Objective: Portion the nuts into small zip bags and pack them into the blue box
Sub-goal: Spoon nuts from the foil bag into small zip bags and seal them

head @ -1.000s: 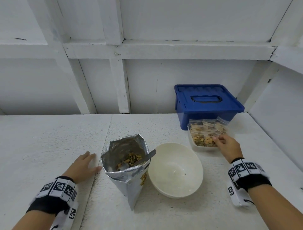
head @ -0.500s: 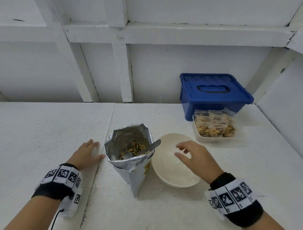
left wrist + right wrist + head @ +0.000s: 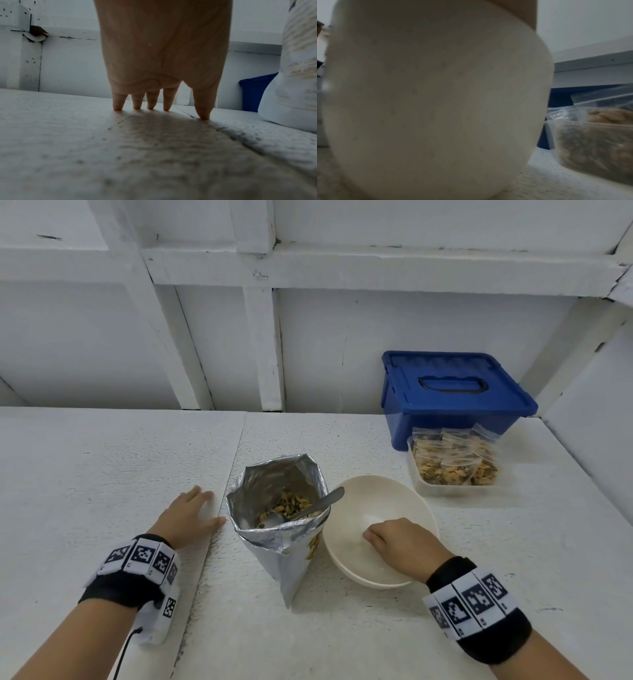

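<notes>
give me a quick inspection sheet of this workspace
surface: white rough table, seam left of the bag.
job's things: open foil bag of nuts with a spoon in it; cream bowl; clear tub of filled zip bags; blue box, lid on.
clutter: nothing seen.
grippers: left hand flat on the table; right hand in the bowl, its fingers hidden.
cables: black lead at the left wrist.
surroundings: white panelled wall.

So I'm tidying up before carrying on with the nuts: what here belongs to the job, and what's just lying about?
Job:
- foil nut bag
- spoon in it
- filled zip bags in clear tub
- blue box, lid on

Not clearly needed:
- white bowl, no nuts visible; right hand rests in it
</notes>
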The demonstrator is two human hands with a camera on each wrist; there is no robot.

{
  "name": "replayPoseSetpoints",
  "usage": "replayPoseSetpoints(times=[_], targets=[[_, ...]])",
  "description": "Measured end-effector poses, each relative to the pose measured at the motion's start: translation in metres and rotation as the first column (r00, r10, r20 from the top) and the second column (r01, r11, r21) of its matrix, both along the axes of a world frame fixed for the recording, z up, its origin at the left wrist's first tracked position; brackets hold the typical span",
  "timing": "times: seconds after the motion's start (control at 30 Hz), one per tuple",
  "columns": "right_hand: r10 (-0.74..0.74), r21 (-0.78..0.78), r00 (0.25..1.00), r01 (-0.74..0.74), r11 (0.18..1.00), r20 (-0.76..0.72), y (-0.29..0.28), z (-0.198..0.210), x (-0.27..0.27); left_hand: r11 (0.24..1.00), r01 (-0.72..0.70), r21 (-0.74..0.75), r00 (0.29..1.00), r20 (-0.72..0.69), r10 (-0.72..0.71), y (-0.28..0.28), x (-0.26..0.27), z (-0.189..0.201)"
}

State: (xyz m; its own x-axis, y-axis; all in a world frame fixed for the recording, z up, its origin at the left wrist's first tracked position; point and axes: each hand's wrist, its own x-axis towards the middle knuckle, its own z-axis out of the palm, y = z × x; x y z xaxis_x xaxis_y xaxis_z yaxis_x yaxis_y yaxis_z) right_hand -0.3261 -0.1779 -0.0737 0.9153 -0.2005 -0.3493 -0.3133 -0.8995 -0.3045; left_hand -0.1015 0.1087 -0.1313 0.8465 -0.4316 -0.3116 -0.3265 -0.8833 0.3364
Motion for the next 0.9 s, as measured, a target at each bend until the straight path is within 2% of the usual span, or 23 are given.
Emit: replayPoseSetpoints(times=[0.1, 0.2, 0.27, 0.37, 0.43, 0.5, 0.57, 0.67, 0.8, 0.9], targets=[[-0.065, -0.002, 0.991, 0.065, 0.998, 0.113, -0.003, 0.009, -0.003, 1.0, -0.008, -0.019, 1.0, -0.012, 0.008, -0.001, -0.002, 0.004], [-0.179, 0.021, 0.917, 0.183, 0.983, 0.357, -0.009, 0.027, -0.007, 0.993, -0.013, -0.117, 1.0, -0.017, 0.011, 0.002, -0.002, 0.008], [-0.206, 0.07, 0.806, 0.202, 0.977, 0.555, -0.011, 0.044, -0.009, 0.976, -0.028, -0.217, 0.999, 0.017, 0.033, 0.0, -0.006, 0.017], [-0.163, 0.109, 0.564, 0.127, 0.986, 0.81, -0.003, 0.07, -0.003, 0.922, -0.031, -0.387, 0.993, 0.095, 0.074, -0.015, -0.019, 0.046], [-0.125, 0.112, 0.453, 0.057, 0.992, 0.883, 0.007, 0.081, 0.003, 0.863, 0.031, -0.505, 0.982, 0.175, 0.066, -0.029, -0.03, 0.075], [-0.107, 0.119, 0.383, -0.008, 0.993, 0.917, 0.018, 0.087, 0.01, 0.787, 0.116, -0.605, 0.973, 0.229, 0.032, -0.043, -0.043, 0.108], [-0.08, 0.108, 0.339, -0.064, 0.992, 0.937, 0.031, 0.09, 0.016, 0.721, 0.209, -0.661, 0.959, 0.282, -0.02, -0.054, -0.058, 0.14], [-0.038, 0.083, 0.299, -0.139, 0.987, 0.953, 0.048, 0.09, 0.024, 0.676, 0.302, -0.672, 0.942, 0.317, -0.106, -0.065, -0.083, 0.173], [-0.044, 0.11, 0.297, -0.209, 0.972, 0.954, 0.06, 0.087, 0.028, 0.612, 0.237, -0.754, 0.971, 0.192, -0.14, -0.076, -0.103, 0.187], [-0.054, 0.137, 0.31, -0.252, 0.958, 0.949, 0.064, 0.087, 0.028, 0.492, 0.125, -0.862, 0.988, 0.061, -0.145, -0.081, -0.106, 0.187]])
